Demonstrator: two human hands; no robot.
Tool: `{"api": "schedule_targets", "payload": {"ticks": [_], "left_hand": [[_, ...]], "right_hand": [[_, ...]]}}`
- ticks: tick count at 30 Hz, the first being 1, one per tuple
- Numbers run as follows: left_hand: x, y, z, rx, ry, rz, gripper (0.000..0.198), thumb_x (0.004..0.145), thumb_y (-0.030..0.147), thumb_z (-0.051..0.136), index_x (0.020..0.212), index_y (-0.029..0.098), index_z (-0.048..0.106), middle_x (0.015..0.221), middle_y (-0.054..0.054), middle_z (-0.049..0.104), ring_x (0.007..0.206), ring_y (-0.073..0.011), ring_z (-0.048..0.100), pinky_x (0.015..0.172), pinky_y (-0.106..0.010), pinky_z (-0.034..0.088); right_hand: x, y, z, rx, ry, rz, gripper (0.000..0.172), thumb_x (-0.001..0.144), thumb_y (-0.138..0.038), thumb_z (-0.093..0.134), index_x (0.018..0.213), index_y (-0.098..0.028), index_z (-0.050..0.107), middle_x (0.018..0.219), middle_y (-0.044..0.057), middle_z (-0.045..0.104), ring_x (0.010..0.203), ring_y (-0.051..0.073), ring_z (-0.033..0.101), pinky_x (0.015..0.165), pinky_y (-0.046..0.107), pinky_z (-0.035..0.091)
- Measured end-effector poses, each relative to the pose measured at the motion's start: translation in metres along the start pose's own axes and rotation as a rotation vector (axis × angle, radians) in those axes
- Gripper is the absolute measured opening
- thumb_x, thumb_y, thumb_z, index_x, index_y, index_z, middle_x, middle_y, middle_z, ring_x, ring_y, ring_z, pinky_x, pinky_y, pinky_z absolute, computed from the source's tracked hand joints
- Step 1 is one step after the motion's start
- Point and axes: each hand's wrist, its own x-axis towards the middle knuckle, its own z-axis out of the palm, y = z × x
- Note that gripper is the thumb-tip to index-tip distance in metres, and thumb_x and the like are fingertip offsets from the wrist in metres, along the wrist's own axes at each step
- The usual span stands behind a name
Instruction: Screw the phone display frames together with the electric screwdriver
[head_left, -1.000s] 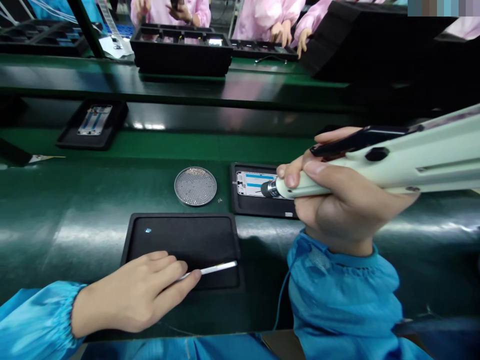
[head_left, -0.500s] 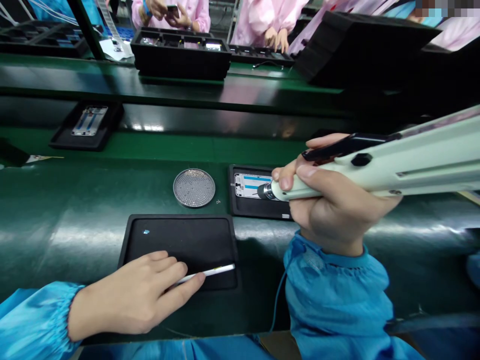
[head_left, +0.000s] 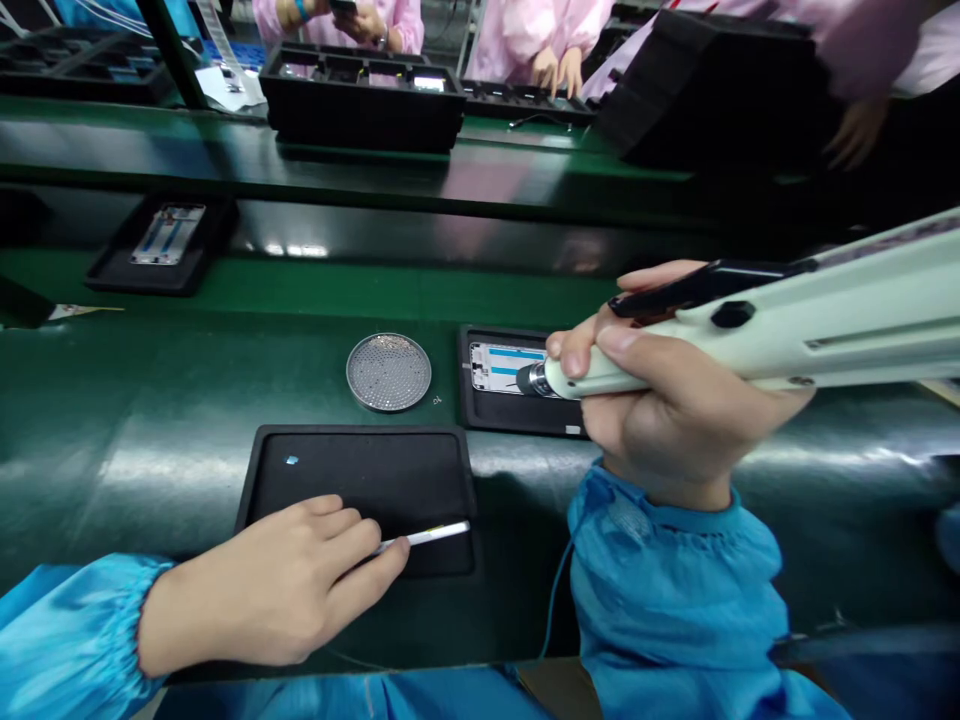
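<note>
My right hand (head_left: 675, 420) grips a pale green electric screwdriver (head_left: 787, 340), and its metal tip rests on a phone frame (head_left: 501, 367) lying in a black tray (head_left: 480, 410). My left hand (head_left: 270, 585) holds a slim white stick (head_left: 431, 536) low over a black rubber mat (head_left: 360, 470), and the hand's heel overlaps the mat's near edge. A tiny blue piece (head_left: 292, 460) lies on that mat, away from the stick. Between the mat and the tray's left side sits a round perforated metal dish (head_left: 388, 372) holding small screws.
Everything lies on a green conveyor belt (head_left: 225, 370). Farther along it, a black tray holds another phone frame (head_left: 166, 235). Beyond a raised green shelf stand black trays (head_left: 362, 110), with co-workers in pink smocks (head_left: 536, 40) behind them. A blue cable (head_left: 559, 590) hangs below my right sleeve.
The far tray with the phone frame has slid left along the belt. A co-worker's hand has come into view at the upper right. My hands have barely moved.
</note>
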Motion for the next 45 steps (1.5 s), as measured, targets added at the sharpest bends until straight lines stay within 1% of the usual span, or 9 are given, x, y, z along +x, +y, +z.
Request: {"api": "schedule_targets", "payload": {"ticks": [5, 10, 17, 23, 29, 33, 37, 39, 45], "left_hand": [[0.0, 0.0, 0.002, -0.011, -0.006, 0.002, 0.045, 0.087, 0.001, 0.038, 0.131, 0.003, 0.05, 0.09, -0.012, 0.062, 0.071, -0.0234, 0.056, 0.064, -0.038, 0.051], [0.002, 0.001, 0.0, -0.014, -0.035, -0.005, 0.045, 0.088, 0.002, 0.038, 0.132, 0.003, 0.049, 0.089, -0.012, 0.061, 0.07, -0.0229, 0.055, 0.064, -0.038, 0.051], [0.011, 0.005, -0.005, 0.002, -0.171, -0.023, 0.053, 0.085, 0.004, 0.039, 0.138, 0.006, 0.042, 0.089, -0.01, 0.06, 0.068, -0.023, 0.055, 0.062, -0.039, 0.051], [0.011, 0.004, -0.003, -0.008, -0.166, -0.016, 0.055, 0.083, 0.004, 0.04, 0.138, 0.006, 0.041, 0.088, -0.009, 0.058, 0.068, -0.0232, 0.054, 0.062, -0.039, 0.05], [0.013, 0.004, -0.004, 0.007, -0.183, -0.027, 0.056, 0.083, 0.004, 0.041, 0.139, 0.007, 0.042, 0.09, -0.01, 0.059, 0.071, -0.0235, 0.056, 0.063, -0.039, 0.051], [0.009, 0.004, -0.002, 0.012, -0.118, -0.019, 0.053, 0.084, 0.005, 0.042, 0.136, 0.006, 0.046, 0.087, -0.009, 0.061, 0.068, -0.0227, 0.056, 0.062, -0.038, 0.051], [-0.005, 0.002, 0.004, 0.037, 0.072, -0.006, 0.04, 0.09, 0.002, 0.039, 0.127, 0.005, 0.054, 0.095, -0.014, 0.066, 0.075, -0.0238, 0.061, 0.067, -0.039, 0.053], [-0.012, 0.002, 0.005, 0.033, 0.136, -0.002, 0.036, 0.093, 0.003, 0.037, 0.123, 0.004, 0.058, 0.102, -0.015, 0.068, 0.082, -0.025, 0.063, 0.072, -0.039, 0.054], [-0.013, 0.004, 0.001, 0.019, 0.136, 0.002, 0.036, 0.099, 0.007, 0.032, 0.122, 0.005, 0.06, 0.104, -0.016, 0.07, 0.087, -0.024, 0.066, 0.079, -0.039, 0.055]], "right_hand": [[0.0, -0.001, 0.001, 0.018, 0.01, 0.008, 0.022, 0.058, -0.007, 0.059, 0.074, -0.019, 0.068, 0.052, -0.006, 0.053, 0.039, 0.014, 0.052, 0.044, 0.034, 0.042], [0.0, -0.003, 0.002, 0.014, 0.033, 0.023, 0.021, 0.058, -0.007, 0.06, 0.073, -0.019, 0.067, 0.059, -0.004, 0.057, 0.04, 0.013, 0.053, 0.044, 0.035, 0.043], [0.0, -0.004, 0.001, 0.047, 0.013, 0.049, 0.02, 0.06, -0.006, 0.064, 0.077, -0.015, 0.065, 0.052, -0.005, 0.054, 0.041, 0.015, 0.054, 0.049, 0.037, 0.045], [0.0, -0.006, 0.002, 0.054, 0.043, 0.07, 0.019, 0.058, -0.007, 0.067, 0.075, -0.016, 0.065, 0.058, -0.005, 0.057, 0.04, 0.014, 0.053, 0.05, 0.037, 0.045], [0.0, -0.007, 0.003, 0.05, 0.029, 0.085, 0.019, 0.059, -0.009, 0.068, 0.076, -0.017, 0.065, 0.055, -0.006, 0.055, 0.041, 0.014, 0.053, 0.048, 0.036, 0.043], [0.0, -0.007, 0.003, 0.045, 0.005, 0.075, 0.02, 0.06, -0.009, 0.066, 0.077, -0.019, 0.064, 0.053, -0.006, 0.055, 0.041, 0.014, 0.053, 0.05, 0.036, 0.045], [0.0, -0.007, 0.002, 0.027, -0.005, 0.056, 0.019, 0.062, -0.01, 0.064, 0.078, -0.02, 0.063, 0.054, -0.007, 0.055, 0.042, 0.013, 0.053, 0.05, 0.035, 0.045], [0.0, -0.006, 0.001, 0.029, 0.001, 0.041, 0.018, 0.062, -0.009, 0.065, 0.077, -0.019, 0.064, 0.054, -0.007, 0.054, 0.041, 0.013, 0.053, 0.049, 0.035, 0.045], [-0.001, -0.002, 0.0, 0.022, -0.008, 0.001, 0.017, 0.064, -0.007, 0.065, 0.077, -0.018, 0.065, 0.056, -0.006, 0.054, 0.042, 0.012, 0.054, 0.05, 0.036, 0.047]]}}
